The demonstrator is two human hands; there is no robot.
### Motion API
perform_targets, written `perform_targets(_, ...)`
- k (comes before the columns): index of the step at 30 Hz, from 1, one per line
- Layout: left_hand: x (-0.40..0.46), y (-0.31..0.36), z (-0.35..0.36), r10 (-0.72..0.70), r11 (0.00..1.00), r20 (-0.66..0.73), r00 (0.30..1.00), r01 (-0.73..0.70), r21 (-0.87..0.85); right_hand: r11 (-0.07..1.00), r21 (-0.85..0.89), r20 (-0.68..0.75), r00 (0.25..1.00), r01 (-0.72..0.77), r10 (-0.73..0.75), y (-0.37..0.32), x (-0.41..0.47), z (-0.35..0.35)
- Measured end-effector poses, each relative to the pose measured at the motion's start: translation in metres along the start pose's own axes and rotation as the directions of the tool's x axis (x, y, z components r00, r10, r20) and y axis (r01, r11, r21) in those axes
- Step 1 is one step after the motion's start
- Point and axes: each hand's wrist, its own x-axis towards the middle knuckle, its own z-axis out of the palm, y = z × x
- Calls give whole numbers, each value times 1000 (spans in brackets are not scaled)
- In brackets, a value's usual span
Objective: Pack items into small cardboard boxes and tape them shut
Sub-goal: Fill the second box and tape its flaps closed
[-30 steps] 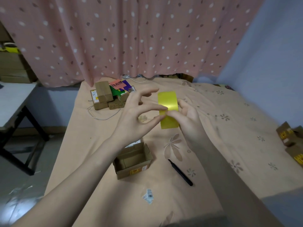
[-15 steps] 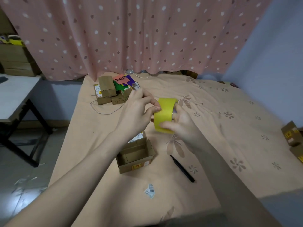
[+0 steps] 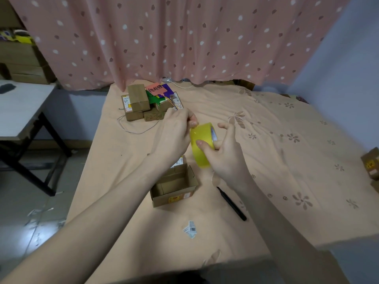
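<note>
At the far left stood a grey worktop (image 3: pixel 22 107) with black legs, and behind it some large cardboard cartons (image 3: pixel 24 62) were stacked against the wall. A pink dotted curtain (image 3: pixel 174 37) hung across the back. The things lay on a bed with a peach sheet (image 3: pixel 287 160) printed with flowers.

Near the far left corner of the bed, a pile of small closed boxes (image 3: pixel 138 103) stood together with coloured paper cards (image 3: pixel 156 92), and a thin cord (image 3: pixel 135 130) curled beside it.

The left hand (image 3: pixel 174 134) was raised above the bed, and its fingers pinched at the upper edge of the yellow tape roll (image 3: pixel 202 144). I cannot tell if a loose tape end was between the fingertips. Just below the hands, an open small cardboard box (image 3: pixel 174 185) stood on the sheet, flaps up, and its inside looked empty.

The right hand (image 3: pixel 223 156) held the tape roll in the air, with the thumb pressed on the outer face and fingers through the core, so the grip was clamped on the roll.

A small barcode sticker (image 3: pixel 190 229) lay near the front edge, and a black pen (image 3: pixel 231 202) lay right of the open box. At the far right edge more small boxes (image 3: pixel 371 167) were partly visible.
</note>
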Motion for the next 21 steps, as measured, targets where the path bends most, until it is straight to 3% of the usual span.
perform_targets(4, -4, 3, 6, 79, 996, -12, 997, -79, -41, 1000, -29, -62, 998, -6, 4, 12, 6, 3)
perform_targets(10, -12, -19, 21, -119, 966, 173, 978, 155, -208, 981, 133, 129, 984, -141, 124, 52, 11, 7)
perform_targets(13, -26, -27, 32, -189, 918, 242, 952, 259, -301, 977, 123, 100, 982, -172, 160, 71, 13, 17)
perform_targets(19, -52, -47, 55, -188, 951, 323, 928, 254, -175, 970, 105, 56, 975, -219, 214, 102, 16, 28)
perform_targets(21, -57, -58, 60, -272, 926, 352, 896, 343, -158, 967, 57, 49, 968, -250, 248, 113, 16, 27)
